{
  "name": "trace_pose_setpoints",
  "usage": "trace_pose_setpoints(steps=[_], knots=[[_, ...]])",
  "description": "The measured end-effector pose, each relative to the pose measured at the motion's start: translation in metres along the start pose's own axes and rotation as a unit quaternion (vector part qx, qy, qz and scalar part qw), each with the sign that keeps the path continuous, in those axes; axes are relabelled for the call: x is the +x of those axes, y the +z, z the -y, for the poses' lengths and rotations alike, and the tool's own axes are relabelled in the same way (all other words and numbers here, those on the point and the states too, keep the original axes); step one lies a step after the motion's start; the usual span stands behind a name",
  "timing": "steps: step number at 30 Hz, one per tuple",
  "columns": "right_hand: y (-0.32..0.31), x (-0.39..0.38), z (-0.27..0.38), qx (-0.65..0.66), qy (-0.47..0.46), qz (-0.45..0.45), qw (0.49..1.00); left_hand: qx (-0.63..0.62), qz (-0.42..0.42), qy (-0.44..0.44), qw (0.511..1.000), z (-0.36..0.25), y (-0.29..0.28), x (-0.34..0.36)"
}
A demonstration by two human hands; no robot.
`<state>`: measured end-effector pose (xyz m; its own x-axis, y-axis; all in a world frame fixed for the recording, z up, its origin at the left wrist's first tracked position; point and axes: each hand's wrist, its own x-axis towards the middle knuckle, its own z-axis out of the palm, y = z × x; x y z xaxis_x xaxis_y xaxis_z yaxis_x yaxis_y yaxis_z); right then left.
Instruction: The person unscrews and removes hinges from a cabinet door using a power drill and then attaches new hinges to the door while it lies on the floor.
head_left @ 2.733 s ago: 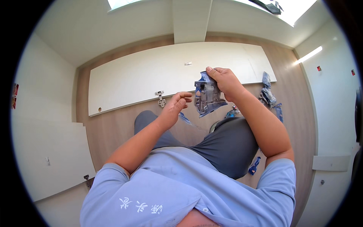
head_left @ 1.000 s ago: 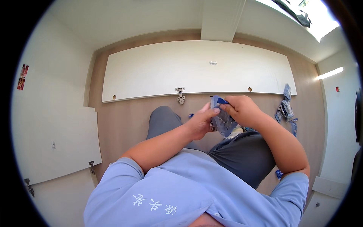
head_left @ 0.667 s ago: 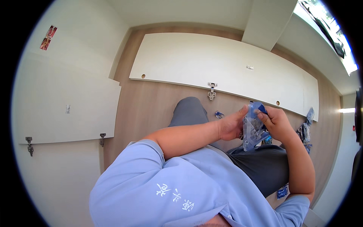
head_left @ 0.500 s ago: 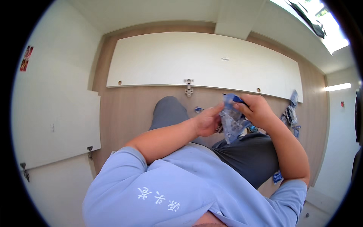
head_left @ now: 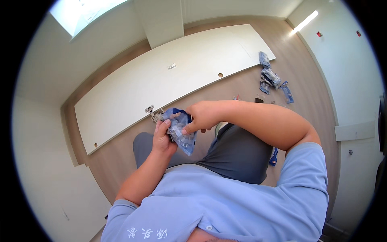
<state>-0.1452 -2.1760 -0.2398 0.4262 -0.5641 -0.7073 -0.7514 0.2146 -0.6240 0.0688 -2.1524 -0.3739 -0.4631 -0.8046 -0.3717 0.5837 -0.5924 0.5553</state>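
Note:
Both my hands hold a clear plastic packet with blue print (head_left: pixel 180 131) above my lap. Small pale and metallic pieces show through its film, though their kind is unclear. My left hand (head_left: pixel 163 139) pinches the packet's left side, thumb on the front. Something dark and metallic shows partly beside its fingers. Around the right edge my right hand (head_left: pixel 201 117) is closed, its thumb pressed on the film and its other fingers mostly behind. Just beyond the left fingertips, a metal cabinet hinge (head_left: pixel 150 109) sits at the near edge of a long white panel (head_left: pixel 133 97).
Several blue-and-clear packets (head_left: pixel 271 76) lie on the wood-look floor (head_left: pixel 246 86) off the panel's right end. A small black object (head_left: pixel 259 100) lies beyond my right forearm. Another blue packet (head_left: pixel 273 157) is beside my right leg. White walls (head_left: pixel 346 72) enclose the space.
My view has turned to the right, so the panel now slants across it. The packet has tilted, its lower end pointing toward my right leg. Both hands still grip it.

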Motion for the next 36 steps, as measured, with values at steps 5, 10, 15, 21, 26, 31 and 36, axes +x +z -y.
trace_pose_setpoints(steps=[5,10,15,21,26,31,36], knots=[[-0.001,-0.004,-0.006,0.102,-0.002,0.003,0.995,0.003,0.032,-0.018,0.999,-0.005,-0.005,0.000],[-0.001,0.001,-0.001,-0.037,-0.031,-0.068,0.997,0.007,-0.020,-0.089,0.996,-0.008,0.004,-0.012],[-0.007,-0.003,0.012,-0.057,-0.030,-0.061,0.996,0.033,0.020,-0.116,0.992,-0.016,0.018,-0.012],[-0.008,-0.003,0.002,0.040,-0.037,-0.060,0.997,0.015,0.016,-0.174,0.984,-0.022,0.013,-0.015],[-0.012,-0.001,-0.001,-0.015,-0.045,-0.030,0.998,0.055,0.019,-0.183,0.981,-0.026,0.014,-0.017],[-0.007,-0.008,0.000,-0.006,-0.112,-0.078,0.991,0.034,0.020,-0.157,0.987,-0.029,0.018,-0.023],[-0.005,-0.003,-0.004,-0.070,-0.197,-0.195,0.958,0.128,0.019,-0.134,0.982,-0.031,0.021,-0.021]])
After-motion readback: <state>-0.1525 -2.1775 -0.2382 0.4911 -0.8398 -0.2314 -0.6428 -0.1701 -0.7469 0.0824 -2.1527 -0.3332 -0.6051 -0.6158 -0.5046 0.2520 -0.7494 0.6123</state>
